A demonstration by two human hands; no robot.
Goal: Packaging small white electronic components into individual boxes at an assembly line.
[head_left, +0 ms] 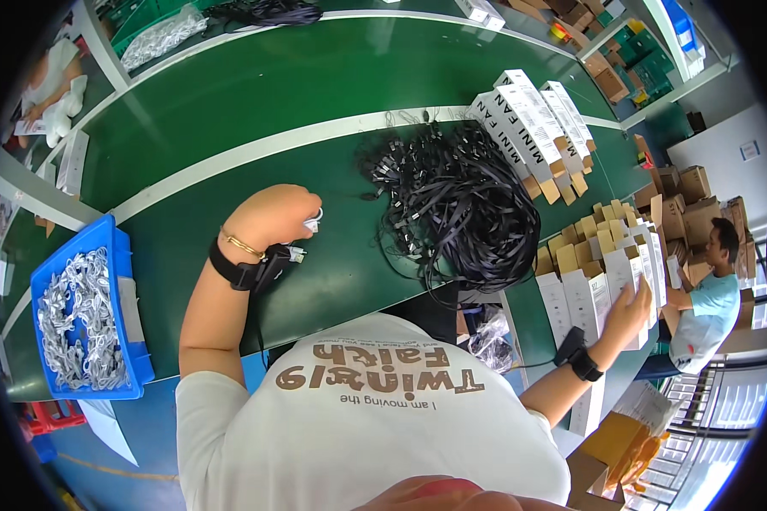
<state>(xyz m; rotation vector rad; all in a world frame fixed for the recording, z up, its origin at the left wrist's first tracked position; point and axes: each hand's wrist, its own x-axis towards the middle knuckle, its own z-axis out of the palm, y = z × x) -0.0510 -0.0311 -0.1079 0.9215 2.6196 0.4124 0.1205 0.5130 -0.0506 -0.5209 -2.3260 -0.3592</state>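
My left hand (274, 215) is closed above the green table, with a small white cable (313, 223) poking out of its curled fingers. A blue bin (134, 328) of coiled white cables stands to its left. To its right lies a large heap of black lanyards or straps (473, 209). My right hand (629, 313) is at the right side, its fingers bent around one of several upright white boxes (578, 298) with open cardboard flaps; the box partly hides the grip. Both wrists wear black straps with small dark devices.
Flat white printed boxes (528, 128) are stacked behind the black heap. A white rail (256, 153) crosses the green table (332, 272). Another person (707, 307) stands at the right near brown cartons (694, 183). A second person sits at the far left.
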